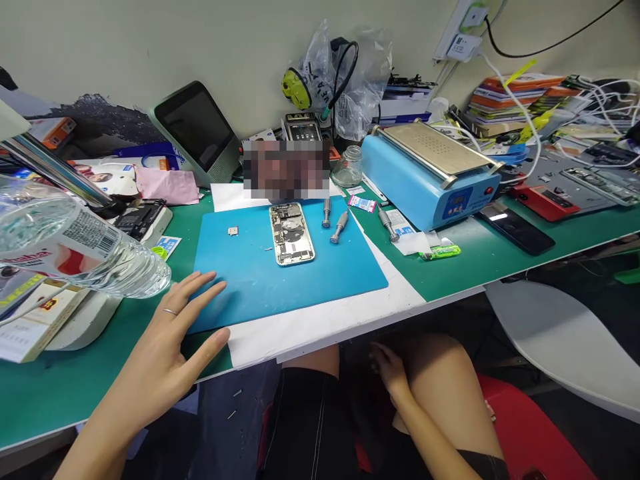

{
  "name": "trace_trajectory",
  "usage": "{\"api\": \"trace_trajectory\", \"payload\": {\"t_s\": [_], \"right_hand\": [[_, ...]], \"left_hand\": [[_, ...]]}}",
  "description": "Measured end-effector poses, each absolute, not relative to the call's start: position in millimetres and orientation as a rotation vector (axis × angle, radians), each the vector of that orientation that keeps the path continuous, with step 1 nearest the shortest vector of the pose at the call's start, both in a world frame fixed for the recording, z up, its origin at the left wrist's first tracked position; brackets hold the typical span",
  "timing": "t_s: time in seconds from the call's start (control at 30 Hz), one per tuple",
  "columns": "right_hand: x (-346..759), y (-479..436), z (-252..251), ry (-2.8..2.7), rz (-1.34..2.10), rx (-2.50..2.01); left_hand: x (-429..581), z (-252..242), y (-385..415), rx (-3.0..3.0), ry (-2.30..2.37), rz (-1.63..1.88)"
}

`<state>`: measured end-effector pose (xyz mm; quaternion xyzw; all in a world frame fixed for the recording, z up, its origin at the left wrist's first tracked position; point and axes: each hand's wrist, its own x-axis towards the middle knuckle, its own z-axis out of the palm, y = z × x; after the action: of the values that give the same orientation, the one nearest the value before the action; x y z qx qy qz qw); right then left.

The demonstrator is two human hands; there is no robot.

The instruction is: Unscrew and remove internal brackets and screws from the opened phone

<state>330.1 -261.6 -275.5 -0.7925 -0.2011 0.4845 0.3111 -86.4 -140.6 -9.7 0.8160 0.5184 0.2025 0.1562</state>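
Note:
My left hand [183, 330] is over the near left corner of the blue mat [240, 287], fingers spread and nothing in them. Under the table edge, by my thighs, my right hand [389, 368] hangs in shadow with its fingers loosely apart; I see nothing in it. An opened phone [293, 237] lies on the mat, its inner parts showing. A small square metal part [233, 231] rests to its left. Two short metal screwdrivers [340, 227] lie to the phone's right, and another screwdriver [388, 223] lies beyond the mat.
A clear water bottle [100, 240] leans in at the left, near my left hand. Behind the mat stand a smart display [197, 127] and a glass jar [349, 167]. Rightward are a blue heating-plate machine [415, 180], a dark phone [517, 227] and a red-ended tray [543, 203].

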Motion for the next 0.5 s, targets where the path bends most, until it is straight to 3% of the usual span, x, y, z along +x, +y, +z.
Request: {"api": "trace_trajectory", "payload": {"t_s": [0.3, 0.5], "right_hand": [[325.9, -239.2, -246.1, -0.699, 1.266, -2.017], [333.0, -243.7, -187.7, -0.967, 1.247, -1.9]], "left_hand": [[-79.1, -1.4, -144.4, 2.385, 1.496, 0.61], [-43.6, 20.1, -100.2, 2.81, 1.025, 0.736]]}}
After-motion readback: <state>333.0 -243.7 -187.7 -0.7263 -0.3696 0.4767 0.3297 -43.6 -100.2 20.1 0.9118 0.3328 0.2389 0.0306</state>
